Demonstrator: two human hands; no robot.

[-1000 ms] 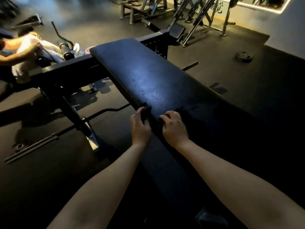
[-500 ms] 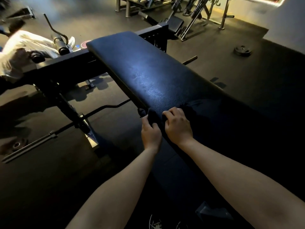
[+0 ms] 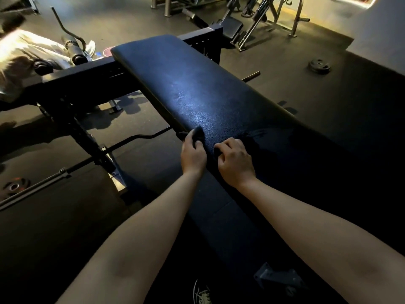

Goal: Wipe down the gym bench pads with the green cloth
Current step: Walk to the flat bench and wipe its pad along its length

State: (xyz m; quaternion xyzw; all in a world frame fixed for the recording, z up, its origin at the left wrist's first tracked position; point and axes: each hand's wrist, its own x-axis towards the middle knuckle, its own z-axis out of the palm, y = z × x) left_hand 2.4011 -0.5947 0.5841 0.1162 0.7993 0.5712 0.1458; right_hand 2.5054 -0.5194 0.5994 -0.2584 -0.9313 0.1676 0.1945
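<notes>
A long dark padded bench (image 3: 186,84) runs from the upper middle down to the lower right. The cloth (image 3: 198,132) looks almost black in this dim light and lies bunched across the pad near its left edge. My left hand (image 3: 193,155) grips one end of the cloth at the pad's left edge. My right hand (image 3: 235,162) has its fingers curled on the cloth's other end, on top of the pad. Most of the cloth is hidden under my hands or lost in shadow.
A black steel frame (image 3: 87,73) crosses behind the bench. A barbell (image 3: 65,170) lies on the floor at left, a weight plate (image 3: 318,65) at right. A person in white (image 3: 24,55) lies at the upper left. Racks (image 3: 258,16) stand at the back.
My hands with the cloth have shifted slightly along the pad's left edge, the left hand sliding up beside the right. The view has tilted a little.
</notes>
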